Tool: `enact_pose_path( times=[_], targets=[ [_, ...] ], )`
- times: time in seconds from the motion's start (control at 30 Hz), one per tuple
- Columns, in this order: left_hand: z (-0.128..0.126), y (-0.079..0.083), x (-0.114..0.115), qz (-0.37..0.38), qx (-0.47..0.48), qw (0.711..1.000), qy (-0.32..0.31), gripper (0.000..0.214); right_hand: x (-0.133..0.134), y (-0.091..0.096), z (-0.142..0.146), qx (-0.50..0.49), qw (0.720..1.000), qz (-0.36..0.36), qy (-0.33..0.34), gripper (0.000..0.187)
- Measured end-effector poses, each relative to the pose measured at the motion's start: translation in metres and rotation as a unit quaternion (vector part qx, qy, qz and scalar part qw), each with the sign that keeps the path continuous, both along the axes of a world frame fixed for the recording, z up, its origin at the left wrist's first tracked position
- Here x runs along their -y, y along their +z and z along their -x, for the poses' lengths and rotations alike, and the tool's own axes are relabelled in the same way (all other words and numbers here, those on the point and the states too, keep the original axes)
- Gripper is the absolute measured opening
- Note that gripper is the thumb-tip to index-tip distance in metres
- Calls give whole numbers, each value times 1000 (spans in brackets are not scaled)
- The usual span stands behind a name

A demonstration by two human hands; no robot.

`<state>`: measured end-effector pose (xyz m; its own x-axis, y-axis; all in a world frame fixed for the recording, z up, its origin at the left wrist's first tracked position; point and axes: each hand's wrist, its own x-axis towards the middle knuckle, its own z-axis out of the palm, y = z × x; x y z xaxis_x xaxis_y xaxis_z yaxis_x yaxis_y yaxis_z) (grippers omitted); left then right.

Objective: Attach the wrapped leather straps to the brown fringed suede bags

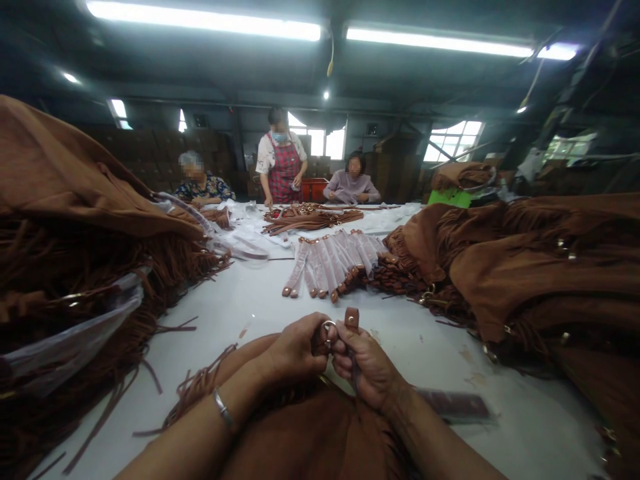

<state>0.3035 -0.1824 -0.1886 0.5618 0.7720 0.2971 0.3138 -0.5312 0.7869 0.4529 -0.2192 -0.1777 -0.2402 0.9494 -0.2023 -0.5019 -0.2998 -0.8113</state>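
Observation:
A brown suede fringed bag (310, 433) lies on the white table in front of me, under both forearms. My left hand (295, 350) is closed around a metal ring (329, 327) at the bag's top edge. My right hand (367, 367) is closed on a brown strap (352, 320), whose rounded end sticks up above the fingers beside the ring. The two hands touch each other at the ring. A silver bangle (223, 407) sits on my left wrist.
A row of plastic-wrapped straps (333, 263) lies mid-table. Tall heaps of brown fringed bags stand at left (75, 220) and right (550, 267). More straps (310, 219) lie farther back, where three people work at the table's far end. Bare white table (245, 300) shows between.

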Motion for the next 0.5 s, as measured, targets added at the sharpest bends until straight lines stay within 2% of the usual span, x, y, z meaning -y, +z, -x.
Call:
enact_pose_path(
  times=[0.1, 0.2, 0.3, 0.37, 0.5],
  targets=[
    [-1, -3, 2, 27, 6, 1000, -7, 51, -4, 4, -4, 8, 999, 32, 30, 33],
    [-2, -4, 5, 37, 20, 999, -15, 62, -11, 7, -11, 45, 993, 67, 89, 31],
    [-3, -4, 6, 26, 7, 999, -26, 62, -14, 8, -19, 75, 986, 80, 129, 29],
    [-3, -5, 5, 20, 15, 1000, -13, 54, -11, 8, -21, 71, 990, 60, 109, 28],
    [-5, -5, 2, 14, 43, 998, 43, 38, 1, 5, -18, 35, 997, -29, 61, 30]
  ],
)
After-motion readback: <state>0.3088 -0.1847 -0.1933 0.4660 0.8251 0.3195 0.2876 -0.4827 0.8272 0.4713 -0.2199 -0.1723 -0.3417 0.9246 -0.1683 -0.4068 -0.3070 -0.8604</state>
